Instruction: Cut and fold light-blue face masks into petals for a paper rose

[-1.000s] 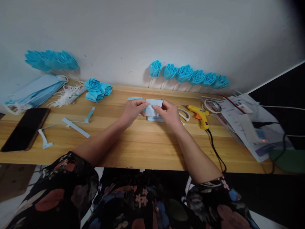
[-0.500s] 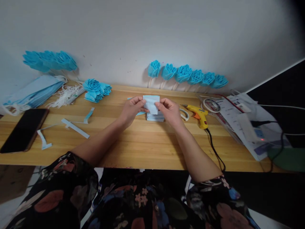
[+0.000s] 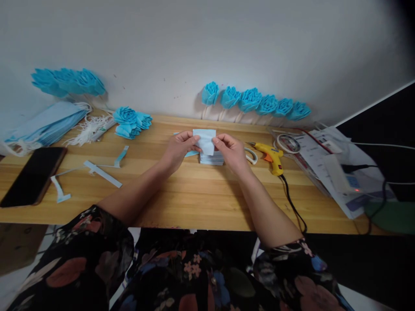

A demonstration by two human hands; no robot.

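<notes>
Left hand (image 3: 179,151) and right hand (image 3: 230,151) pinching one pale-blue square (image 3: 206,141)

Each grip is closed on one side of it, over one stack (image 3: 212,160) on the tabletop (image 3: 194,198); both forearms (image 3: 138,188) angle inward. One glue gun (image 3: 272,156) lies rightward; six blue flowers (image 3: 250,100) stand behind in a row.

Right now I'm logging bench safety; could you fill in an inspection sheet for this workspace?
Surface: brown wooden tabletop, grain showing.
Job's things: thin pale-blue square sheet, partly hiding a stack of pale-blue pieces.
Clutter: black rectangular phone, pale narrow strips at left; yellow plastic glue gun at right.
Fingers: left fingers and right fingers pinch opposite sides of the sheet.
Cables: thin black cord from glue gun reaches front edge.
Surroundings: whitish wall behind; six bright-blue ruffled flowers along it.
</notes>
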